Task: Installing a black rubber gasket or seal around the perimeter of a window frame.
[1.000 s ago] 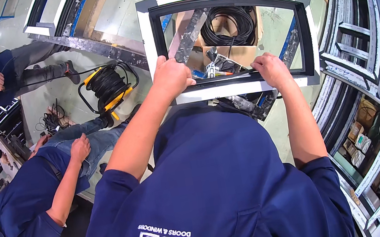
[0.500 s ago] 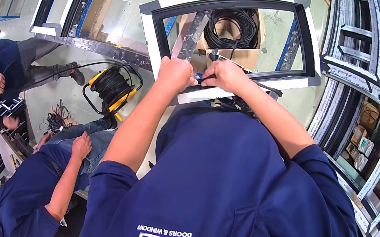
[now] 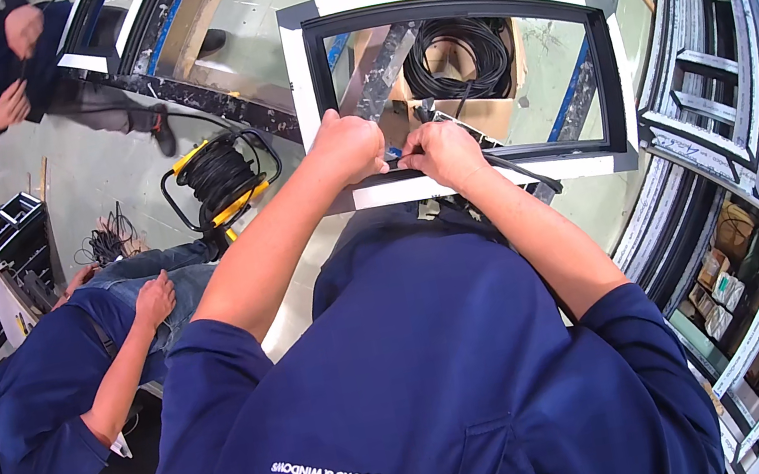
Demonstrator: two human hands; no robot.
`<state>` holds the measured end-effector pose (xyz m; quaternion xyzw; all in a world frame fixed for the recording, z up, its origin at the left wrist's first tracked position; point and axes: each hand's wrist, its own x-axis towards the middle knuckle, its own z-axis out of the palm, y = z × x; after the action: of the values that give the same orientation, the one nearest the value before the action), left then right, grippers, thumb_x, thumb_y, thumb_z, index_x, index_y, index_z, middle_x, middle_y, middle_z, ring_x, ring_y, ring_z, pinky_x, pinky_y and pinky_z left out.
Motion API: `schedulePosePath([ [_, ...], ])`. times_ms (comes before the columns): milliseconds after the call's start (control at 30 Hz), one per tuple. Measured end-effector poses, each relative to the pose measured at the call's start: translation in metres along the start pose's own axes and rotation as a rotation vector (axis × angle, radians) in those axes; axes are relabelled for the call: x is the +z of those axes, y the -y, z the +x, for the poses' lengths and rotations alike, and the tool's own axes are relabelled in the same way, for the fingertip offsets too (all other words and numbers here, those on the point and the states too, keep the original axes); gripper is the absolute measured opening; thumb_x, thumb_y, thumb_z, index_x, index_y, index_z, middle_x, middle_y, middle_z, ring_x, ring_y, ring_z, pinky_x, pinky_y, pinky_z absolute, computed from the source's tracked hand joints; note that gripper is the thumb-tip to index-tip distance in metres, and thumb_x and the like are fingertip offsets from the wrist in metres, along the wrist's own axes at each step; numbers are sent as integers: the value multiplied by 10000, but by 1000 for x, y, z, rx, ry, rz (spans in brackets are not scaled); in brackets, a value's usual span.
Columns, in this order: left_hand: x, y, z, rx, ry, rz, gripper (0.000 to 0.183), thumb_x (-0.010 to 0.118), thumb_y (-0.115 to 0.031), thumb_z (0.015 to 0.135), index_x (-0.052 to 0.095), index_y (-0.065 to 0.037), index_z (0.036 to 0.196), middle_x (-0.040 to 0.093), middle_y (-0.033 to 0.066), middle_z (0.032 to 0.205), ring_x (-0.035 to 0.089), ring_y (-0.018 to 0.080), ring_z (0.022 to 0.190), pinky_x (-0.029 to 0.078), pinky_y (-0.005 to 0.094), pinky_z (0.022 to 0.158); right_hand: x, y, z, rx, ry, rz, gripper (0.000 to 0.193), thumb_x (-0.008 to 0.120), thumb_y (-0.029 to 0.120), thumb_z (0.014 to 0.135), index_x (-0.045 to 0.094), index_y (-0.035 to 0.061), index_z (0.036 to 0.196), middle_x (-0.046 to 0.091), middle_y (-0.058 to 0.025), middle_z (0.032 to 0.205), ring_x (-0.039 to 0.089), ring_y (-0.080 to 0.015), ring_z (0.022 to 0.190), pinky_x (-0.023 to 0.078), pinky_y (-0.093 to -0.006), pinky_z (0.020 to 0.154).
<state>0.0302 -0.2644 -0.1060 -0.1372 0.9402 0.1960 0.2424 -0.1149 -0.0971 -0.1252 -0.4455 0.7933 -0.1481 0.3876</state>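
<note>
A window frame (image 3: 481,180), white outside with a black inner edge, lies in front of me, its opening showing the floor and bars below. My left hand (image 3: 350,149) is closed at the near left corner, fingertips pressed down on the inner edge. Beside it my right hand (image 3: 442,153) pinches a black rubber strip (image 3: 523,173) against the near inner edge. The strip's loose end runs out past my right wrist and over the white near side. Between the two hands the strip is mostly hidden by my fingers, and what the left fingertips grip is hard to see.
Under the frame stands a cardboard box (image 3: 493,120) with a coil of black strip (image 3: 459,55). A yellow-and-black reel (image 3: 222,178) sits on the floor at left. Two co-workers in navy shirts (image 3: 52,396) are at left. A rack of frames (image 3: 727,74) stands at right.
My hands stay at the near left corner with only slight finger shifts. The standing co-worker at upper left has moved farther away, with both hands now raised around a black line.
</note>
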Motion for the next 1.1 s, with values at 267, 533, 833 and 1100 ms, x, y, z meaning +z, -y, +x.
schedulePosePath([
  [267,-5,0,-1,29,60,-17,198,940,-406,815,898,-231,896,833,73,886,782,282,958,409,472,956,-11,-14,-6,6,-19,-52,222,951,349,851,894,157,946,837,-117,902,807,-334,858,634,-461,818],
  [533,8,-12,9,50,-31,-112,288,890,-487,858,902,-208,928,833,76,891,792,323,927,483,510,907,-24,-37,-13,45,24,-33,199,939,351,856,911,217,1001,850,-102,975,811,-352,989,639,-489,932],
  [833,13,-24,16,66,-24,-151,272,851,-454,902,884,-189,954,830,73,985,781,313,1020,452,506,958,-34,-47,-18,56,28,-92,155,921,315,875,914,211,990,847,-109,963,808,-353,977,638,-489,936],
  [1100,16,-43,33,-43,-15,-304,266,884,-432,868,905,-179,947,832,77,950,778,319,1007,454,490,932,-36,-59,-24,89,-67,-13,117,903,285,882,911,222,980,847,-107,971,808,-353,937,642,-480,892],
])
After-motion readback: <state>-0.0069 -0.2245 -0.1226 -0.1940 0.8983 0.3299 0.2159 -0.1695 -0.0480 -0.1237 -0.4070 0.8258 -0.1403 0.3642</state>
